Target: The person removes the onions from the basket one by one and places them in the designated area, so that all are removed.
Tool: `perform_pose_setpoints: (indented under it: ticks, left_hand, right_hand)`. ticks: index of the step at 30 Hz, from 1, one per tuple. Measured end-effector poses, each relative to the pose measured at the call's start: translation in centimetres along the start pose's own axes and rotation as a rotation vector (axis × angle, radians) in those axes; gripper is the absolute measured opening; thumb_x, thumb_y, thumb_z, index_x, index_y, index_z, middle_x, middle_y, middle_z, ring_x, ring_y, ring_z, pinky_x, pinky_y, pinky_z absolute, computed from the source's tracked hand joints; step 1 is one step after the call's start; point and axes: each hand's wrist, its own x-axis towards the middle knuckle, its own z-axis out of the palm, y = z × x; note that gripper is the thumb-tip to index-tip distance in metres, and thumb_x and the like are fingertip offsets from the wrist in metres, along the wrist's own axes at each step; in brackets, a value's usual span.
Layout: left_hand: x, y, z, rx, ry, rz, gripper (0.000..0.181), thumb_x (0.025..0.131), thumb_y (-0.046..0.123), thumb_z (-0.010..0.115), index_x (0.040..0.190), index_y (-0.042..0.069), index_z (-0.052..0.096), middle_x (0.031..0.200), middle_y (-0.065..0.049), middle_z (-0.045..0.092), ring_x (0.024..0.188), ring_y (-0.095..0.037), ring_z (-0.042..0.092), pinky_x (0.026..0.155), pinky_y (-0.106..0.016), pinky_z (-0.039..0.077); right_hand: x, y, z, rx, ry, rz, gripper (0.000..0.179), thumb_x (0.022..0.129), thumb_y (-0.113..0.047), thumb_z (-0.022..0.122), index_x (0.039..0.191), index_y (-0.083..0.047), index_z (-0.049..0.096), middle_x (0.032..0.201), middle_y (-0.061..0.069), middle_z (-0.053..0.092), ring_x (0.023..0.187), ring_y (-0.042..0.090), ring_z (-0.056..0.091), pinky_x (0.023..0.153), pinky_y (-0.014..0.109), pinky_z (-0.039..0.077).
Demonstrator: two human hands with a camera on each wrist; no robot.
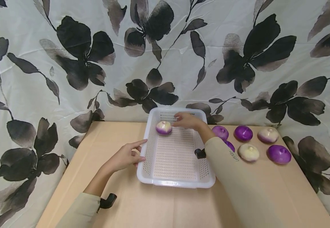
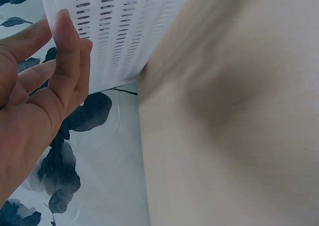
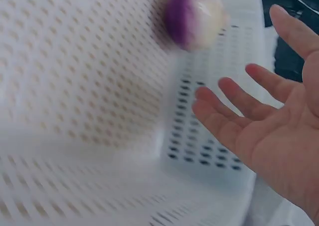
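Observation:
A white perforated plastic basket (image 1: 176, 158) sits on the table. My left hand (image 1: 125, 155) holds its left rim, with fingers (image 2: 70, 61) against the outer wall. Inside, toward the far left corner, lies a purple-and-white onion (image 1: 163, 128). My right hand (image 1: 189, 122) is over the far part of the basket, just right of that onion. In the right wrist view, the right hand's fingers (image 3: 239, 99) are spread and apart from the onion (image 3: 194, 19), which looks blurred there.
Right of the basket are several more onions, among them a purple onion (image 1: 279, 154), a pale onion (image 1: 248, 152) and another purple one (image 1: 243, 133). My right sleeve (image 1: 233, 171) partly covers one. A flowered cloth (image 1: 199, 72) hangs behind the wooden table (image 1: 119, 133).

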Motion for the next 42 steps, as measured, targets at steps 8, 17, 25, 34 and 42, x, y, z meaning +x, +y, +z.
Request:
perform_pose_setpoints:
  ticks: [8, 17, 25, 34, 42]
  left_hand:
    - [-0.5, 0.0, 0.0, -0.009, 0.005, 0.001, 0.076, 0.092, 0.001, 0.075, 0.158, 0.0, 0.038, 0.111, -0.024, 0.058, 0.067, -0.016, 0.064, 0.063, -0.044, 0.063]
    - [-1.5, -0.4, 0.0, 0.008, 0.012, -0.022, 0.077, 0.092, 0.004, 0.076, 0.158, 0.001, 0.038, 0.113, -0.023, 0.057, 0.067, -0.018, 0.064, 0.062, -0.043, 0.063]
    - [-1.4, -0.2, -0.2, -0.005, -0.004, -0.008, 0.077, 0.092, 0.002, 0.075, 0.158, -0.002, 0.036, 0.112, -0.025, 0.057, 0.068, -0.018, 0.065, 0.06, -0.035, 0.062]
    - [-0.9, 0.1, -0.1, 0.005, -0.017, -0.003, 0.077, 0.091, 0.002, 0.076, 0.157, -0.003, 0.036, 0.111, -0.027, 0.057, 0.065, -0.018, 0.063, 0.059, -0.035, 0.061]
    - [-0.5, 0.1, 0.0, 0.002, -0.023, 0.006, 0.076, 0.091, 0.001, 0.076, 0.157, -0.002, 0.037, 0.109, -0.023, 0.058, 0.065, -0.019, 0.063, 0.059, -0.035, 0.062]
  right_hand:
    - [2.0, 0.4, 4.2, 0.121, 0.132, 0.095, 0.074, 0.097, -0.041, 0.07, 0.155, -0.005, 0.041, 0.154, 0.023, 0.047, 0.142, 0.04, 0.047, 0.118, 0.055, 0.042]
    - [4.0, 1.1, 8.7, 0.183, 0.249, 0.117, 0.084, 0.091, -0.044, 0.078, 0.154, -0.004, 0.04, 0.149, 0.022, 0.051, 0.137, 0.039, 0.052, 0.119, 0.052, 0.042]
    - [4.3, 0.5, 10.0, 0.239, 0.323, 0.15, 0.085, 0.084, -0.039, 0.086, 0.148, -0.003, 0.043, 0.14, 0.021, 0.056, 0.124, 0.037, 0.061, 0.111, 0.049, 0.05]
    - [4.7, 0.7, 10.5, 0.269, 0.382, 0.13, 0.079, 0.081, -0.032, 0.089, 0.138, -0.002, 0.044, 0.128, 0.019, 0.059, 0.11, 0.032, 0.065, 0.102, 0.045, 0.056]
    - [4.1, 0.3, 9.5, 0.281, 0.365, 0.141, 0.08, 0.081, -0.032, 0.09, 0.14, -0.003, 0.046, 0.129, 0.017, 0.059, 0.11, 0.031, 0.063, 0.104, 0.046, 0.054]
